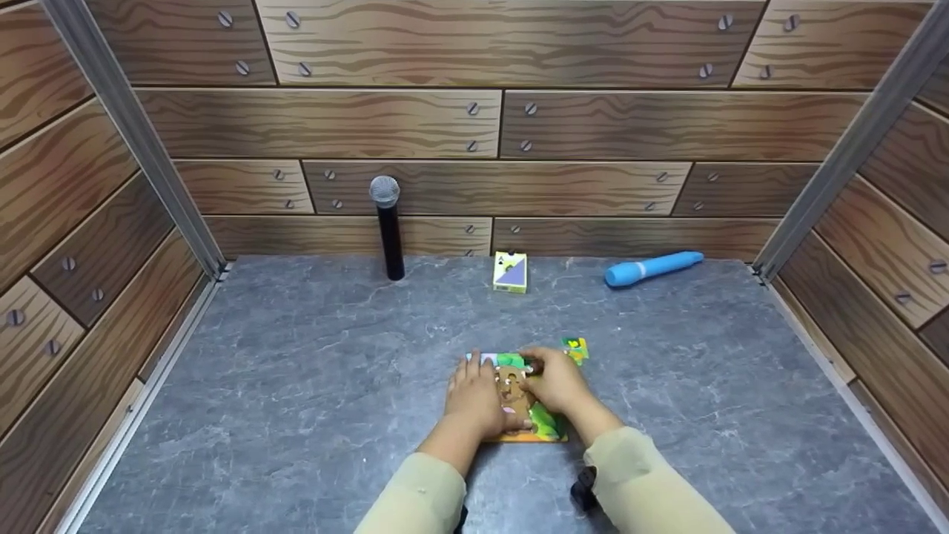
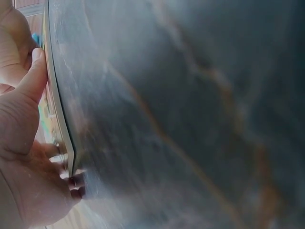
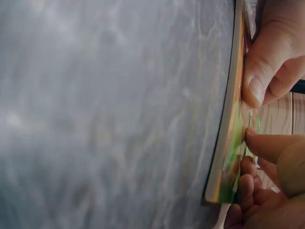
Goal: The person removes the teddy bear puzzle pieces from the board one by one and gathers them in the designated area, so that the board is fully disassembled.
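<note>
A flat, colourful jigsaw puzzle [image 1: 546, 423] with a brown animal picture and green parts lies on the grey table. My left hand [image 1: 474, 397] rests on its left side with fingers stretched out, and in the left wrist view the thumb [image 2: 35, 71] lies along the board's near edge. Over the upper right part of the puzzle, my right hand [image 1: 560, 382] bends its thumb and fingers around a puzzle piece [image 1: 532, 366], mostly hidden by the fingers. A green and yellow puzzle piece [image 1: 576, 348] lies just beyond the right hand, partly covered by it.
Toward the back of the table [image 1: 319, 356], a black microphone [image 1: 390, 237] stands upright at left. A boxed card deck [image 1: 510, 272] sits at the middle and a blue microphone-shaped object [image 1: 652, 268] lies at right. Wood-patterned walls [image 1: 393, 122] enclose the back and sides.
</note>
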A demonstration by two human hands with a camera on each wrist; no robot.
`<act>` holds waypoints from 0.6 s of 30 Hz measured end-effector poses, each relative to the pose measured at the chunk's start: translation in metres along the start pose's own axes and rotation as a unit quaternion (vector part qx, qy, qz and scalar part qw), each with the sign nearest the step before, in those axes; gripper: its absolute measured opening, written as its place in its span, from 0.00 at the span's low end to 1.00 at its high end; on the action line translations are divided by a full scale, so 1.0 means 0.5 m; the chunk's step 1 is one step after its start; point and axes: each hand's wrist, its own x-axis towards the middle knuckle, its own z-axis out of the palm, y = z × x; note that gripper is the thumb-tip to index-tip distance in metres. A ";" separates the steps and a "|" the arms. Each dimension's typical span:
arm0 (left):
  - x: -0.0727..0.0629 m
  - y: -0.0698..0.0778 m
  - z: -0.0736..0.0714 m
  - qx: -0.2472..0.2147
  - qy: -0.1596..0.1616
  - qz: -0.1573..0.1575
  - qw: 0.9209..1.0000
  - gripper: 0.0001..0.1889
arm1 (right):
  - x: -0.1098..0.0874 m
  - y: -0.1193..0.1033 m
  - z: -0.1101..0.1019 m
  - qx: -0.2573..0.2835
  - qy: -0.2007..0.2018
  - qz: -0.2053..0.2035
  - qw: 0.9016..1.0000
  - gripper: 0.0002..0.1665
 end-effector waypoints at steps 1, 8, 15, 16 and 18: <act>0.001 0.001 0.000 0.000 0.000 0.000 1.000 0.67 | 0.000 0.001 -0.001 -0.008 -0.002 -0.004 1.000 0.26; 0.002 0.002 0.003 0.001 -0.005 -0.004 1.000 0.66 | 0.003 0.007 -0.012 -0.023 -0.020 0.006 1.000 0.25; 0.002 0.000 0.001 0.004 -0.001 -0.005 1.000 0.69 | 0.008 0.019 -0.037 -0.021 0.004 -0.002 1.000 0.26; 0.002 -0.001 0.001 0.004 -0.001 -0.006 1.000 0.69 | 0.009 0.021 -0.041 -0.023 0.007 -0.002 1.000 0.26; 0.001 -0.001 0.000 0.006 0.000 -0.007 1.000 0.69 | 0.009 0.025 -0.051 -0.027 0.009 -0.001 1.000 0.27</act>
